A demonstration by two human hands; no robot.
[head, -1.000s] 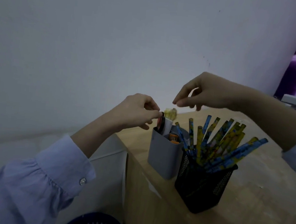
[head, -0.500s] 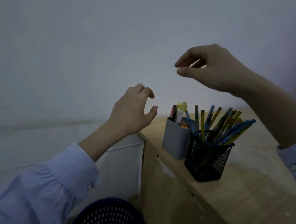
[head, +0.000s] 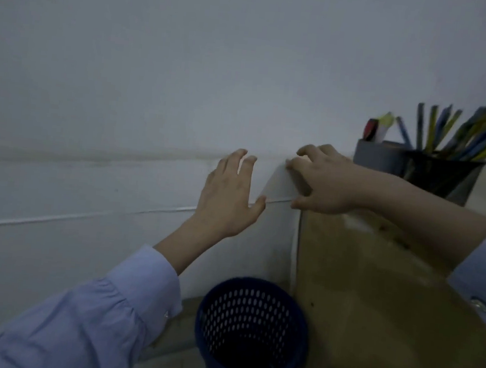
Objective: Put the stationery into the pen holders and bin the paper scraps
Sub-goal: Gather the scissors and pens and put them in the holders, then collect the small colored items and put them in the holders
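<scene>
One paper (head: pixel 280 183) is at the desk's (head: pixel 359 284) left edge, above one blue bin (head: pixel 212 367). The right hand (head: pixel 328 183) grips it between curled fingers and thumb. The left hand (head: pixel 229 194) is just beside it, fingers loosely spread, holding nothing. Two holders, grey (head: pixel 377 158) and black (head: pixel 441 176), stand touching at the back-left corner. The pencils (head: pixel 463 134) in them are too blurred to count.

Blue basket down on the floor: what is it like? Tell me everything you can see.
The blue basket is round, dark blue and looks like plastic, its wall pierced with rows of oval holes. It stands upright, open-topped, on the floor close beside the wooden cabinet; whether they touch is unclear. Its inside is too dark to show contents.
</scene>
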